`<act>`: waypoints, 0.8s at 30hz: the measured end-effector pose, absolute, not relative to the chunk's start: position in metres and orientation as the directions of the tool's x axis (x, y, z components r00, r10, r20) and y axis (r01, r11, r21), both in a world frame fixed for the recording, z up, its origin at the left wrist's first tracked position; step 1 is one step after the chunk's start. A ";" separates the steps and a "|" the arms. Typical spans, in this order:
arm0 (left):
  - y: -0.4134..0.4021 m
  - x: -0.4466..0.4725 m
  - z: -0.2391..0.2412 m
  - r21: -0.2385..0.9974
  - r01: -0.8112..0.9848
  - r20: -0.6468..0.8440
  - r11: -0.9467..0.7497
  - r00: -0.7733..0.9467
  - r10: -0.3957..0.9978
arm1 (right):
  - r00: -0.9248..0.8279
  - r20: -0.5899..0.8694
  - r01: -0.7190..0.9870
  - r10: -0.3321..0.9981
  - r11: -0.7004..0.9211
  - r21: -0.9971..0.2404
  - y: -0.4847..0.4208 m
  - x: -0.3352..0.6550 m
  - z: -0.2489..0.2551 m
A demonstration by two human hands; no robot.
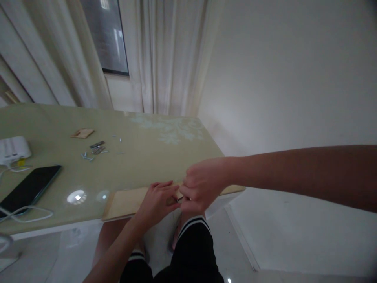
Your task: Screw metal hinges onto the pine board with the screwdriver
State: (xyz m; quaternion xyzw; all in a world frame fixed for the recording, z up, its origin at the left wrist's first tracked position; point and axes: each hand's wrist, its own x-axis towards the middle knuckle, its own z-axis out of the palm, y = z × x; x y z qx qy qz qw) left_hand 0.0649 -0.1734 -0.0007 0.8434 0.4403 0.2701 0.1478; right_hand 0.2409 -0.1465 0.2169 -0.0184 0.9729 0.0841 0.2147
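Head view, looking down over a pale green table (pixel 147 153). A flat wooden board (pixel 125 203) lies along the table's near edge, reaching to its near right corner. The left hand (pixel 157 202) rests on the board with fingers spread flat; the right hand (pixel 202 186) meets it from the right, fingertips pinched over a small item too hidden to identify. Toward the far left of the table lie scattered screws (pixel 96 151) and a small wooden piece (pixel 83 133). At the left edge are a dark phone (pixel 29 188), a white cable (pixel 28 214) and a white box (pixel 13 149). Curtains (pixel 165 55) hang beyond the far edge.
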 end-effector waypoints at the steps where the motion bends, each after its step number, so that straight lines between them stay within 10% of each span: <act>1: -0.173 0.065 -0.001 0.486 0.663 0.326 -0.569 0.467 0.822 | -0.908 -0.400 0.056 0.122 0.983 0.173 -0.150 0.240 0.215; 4: -0.173 0.065 -0.004 0.488 0.669 0.314 -0.561 0.465 0.828 | -0.705 -0.342 0.582 0.622 0.782 0.223 -0.161 0.233 0.210; 6: -0.173 0.065 -0.005 0.491 0.672 0.302 -0.555 0.466 0.832 | -0.581 -0.365 0.698 0.727 0.676 0.235 -0.162 0.231 0.211; 8: -0.173 0.065 -0.006 0.493 0.677 0.291 -0.546 0.463 0.837 | -0.646 -0.425 0.596 0.634 0.767 0.239 -0.156 0.231 0.214; 14: -0.173 0.063 -0.006 0.492 0.664 0.295 -0.563 0.481 0.826 | -0.832 -0.524 -0.282 -0.183 0.952 0.115 -0.144 0.246 0.218; 20: -0.173 0.063 -0.007 0.468 0.691 0.285 -0.550 0.471 0.835 | -0.637 -0.445 0.633 0.630 0.756 0.164 -0.153 0.235 0.211; 24: -0.173 0.063 -0.009 0.478 0.681 0.299 -0.554 0.467 0.832 | -0.691 -0.476 0.525 0.544 0.830 0.187 -0.154 0.232 0.216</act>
